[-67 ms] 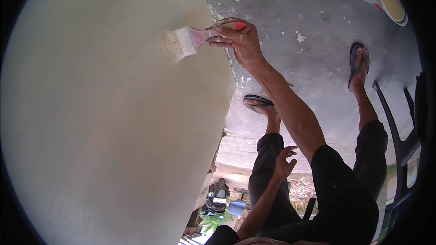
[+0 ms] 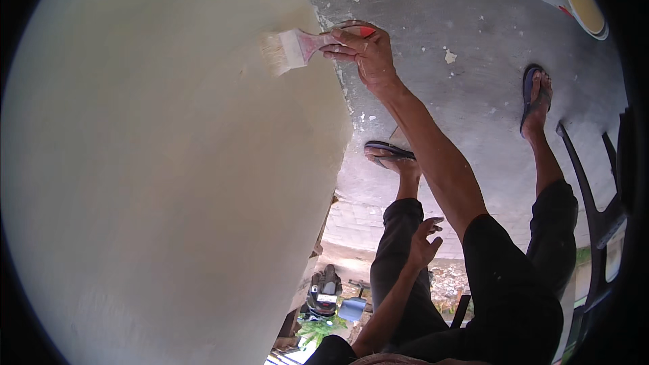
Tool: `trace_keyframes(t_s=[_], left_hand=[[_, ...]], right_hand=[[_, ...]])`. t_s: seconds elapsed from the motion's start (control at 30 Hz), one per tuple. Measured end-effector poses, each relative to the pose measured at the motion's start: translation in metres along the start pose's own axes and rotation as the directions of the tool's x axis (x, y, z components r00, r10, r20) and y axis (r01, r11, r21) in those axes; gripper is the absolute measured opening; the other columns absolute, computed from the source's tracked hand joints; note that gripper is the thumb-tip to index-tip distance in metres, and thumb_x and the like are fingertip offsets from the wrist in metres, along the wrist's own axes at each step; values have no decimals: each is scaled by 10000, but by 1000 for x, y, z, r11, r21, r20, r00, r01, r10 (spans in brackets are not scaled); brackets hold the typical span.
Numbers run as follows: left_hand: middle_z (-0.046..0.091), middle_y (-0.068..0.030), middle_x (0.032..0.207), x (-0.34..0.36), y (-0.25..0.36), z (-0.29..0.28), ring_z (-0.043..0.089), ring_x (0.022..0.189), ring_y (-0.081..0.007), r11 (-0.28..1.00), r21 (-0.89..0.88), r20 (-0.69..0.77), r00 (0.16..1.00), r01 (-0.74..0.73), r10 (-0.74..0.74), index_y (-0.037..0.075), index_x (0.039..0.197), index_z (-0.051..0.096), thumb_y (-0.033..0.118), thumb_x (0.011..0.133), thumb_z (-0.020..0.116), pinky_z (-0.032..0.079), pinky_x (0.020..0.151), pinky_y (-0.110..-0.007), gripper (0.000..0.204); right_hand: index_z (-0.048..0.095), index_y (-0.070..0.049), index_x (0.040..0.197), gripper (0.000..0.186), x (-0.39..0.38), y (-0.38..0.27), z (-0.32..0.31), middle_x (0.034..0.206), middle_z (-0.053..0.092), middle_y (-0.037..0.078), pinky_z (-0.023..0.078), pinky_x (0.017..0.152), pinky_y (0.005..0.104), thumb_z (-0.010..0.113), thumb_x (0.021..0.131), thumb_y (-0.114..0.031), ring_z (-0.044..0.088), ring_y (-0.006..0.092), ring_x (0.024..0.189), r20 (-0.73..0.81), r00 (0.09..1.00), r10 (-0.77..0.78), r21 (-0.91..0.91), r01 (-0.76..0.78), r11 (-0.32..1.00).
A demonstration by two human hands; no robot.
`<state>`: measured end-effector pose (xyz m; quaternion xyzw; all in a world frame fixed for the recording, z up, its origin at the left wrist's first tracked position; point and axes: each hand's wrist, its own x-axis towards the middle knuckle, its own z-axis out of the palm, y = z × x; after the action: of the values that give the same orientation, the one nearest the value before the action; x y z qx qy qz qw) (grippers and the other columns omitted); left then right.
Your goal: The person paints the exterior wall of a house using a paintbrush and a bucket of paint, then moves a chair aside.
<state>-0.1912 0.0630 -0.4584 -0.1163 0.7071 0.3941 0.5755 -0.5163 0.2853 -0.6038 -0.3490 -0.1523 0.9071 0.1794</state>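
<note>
My right hand (image 2: 365,54) grips the handle of a wide paintbrush (image 2: 305,46) with a pink and red handle. Its pale bristles lie against the beige wall (image 2: 176,149), near the edge where the wall meets the speckled grey floor. My left hand (image 2: 426,243) hangs lower, over my dark-trousered leg, its fingers loosely curved and apart, with nothing visible in it.
A paint bucket (image 2: 574,0) of cream paint stands at the upper right. My sandalled feet (image 2: 534,98) are on the floor beside a black chair (image 2: 595,209). Beyond the wall's lower edge are a parked motorbike (image 2: 324,294), a blue object (image 2: 351,309) and green plants (image 2: 314,331).
My right hand and the brush have moved up and to the right along the wall, toward its edge. My left hand is nearly unmoved.
</note>
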Motion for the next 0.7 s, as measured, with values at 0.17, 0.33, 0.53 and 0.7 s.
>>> trace_keyframes(t_s=[0.17, 0.33, 0.53, 0.7], left_hand=[[557, -140, 1197, -6, 5, 5, 599, 1017, -235, 999, 4, -7, 999, -41, 41, 21, 1249, 500, -43, 710, 592, 468, 911, -361, 550], [578, -162, 1161, -21, 3, 4, 597, 1033, -289, 959, 206, -50, 977, -194, 209, 6, 1151, 552, -16, 729, 641, 471, 891, -360, 432], [630, -177, 1046, -30, -2, -3, 606, 1038, -285, 975, 180, 12, 991, -132, 132, -15, 1087, 583, 86, 787, 693, 481, 853, -372, 334], [581, -171, 1157, -19, 20, -16, 605, 1033, -265, 998, 62, -72, 997, -21, 26, -31, 1177, 534, -51, 719, 569, 484, 889, -363, 459]], right_hand=[[663, 28, 848, 113, 22, 4, -17, 755, 659, 70, 521, 623, 245, 677, 817, -79, 620, 119, 655, -225, 928, -297, -498, 153, 854], [637, 55, 928, 116, -68, -28, 121, 673, 581, 6, 367, 518, 209, 636, 878, -50, 457, 38, 608, -22, 957, -291, -331, 267, 905], [628, 64, 970, 141, -120, -102, 157, 863, 675, 137, 600, 711, 337, 633, 873, -38, 678, 215, 817, 264, 945, -194, 165, 154, 974], [624, 39, 921, 144, -34, -23, 85, 870, 672, 166, 611, 701, 414, 668, 841, -72, 694, 282, 761, 149, 987, 58, 271, -97, 958]])
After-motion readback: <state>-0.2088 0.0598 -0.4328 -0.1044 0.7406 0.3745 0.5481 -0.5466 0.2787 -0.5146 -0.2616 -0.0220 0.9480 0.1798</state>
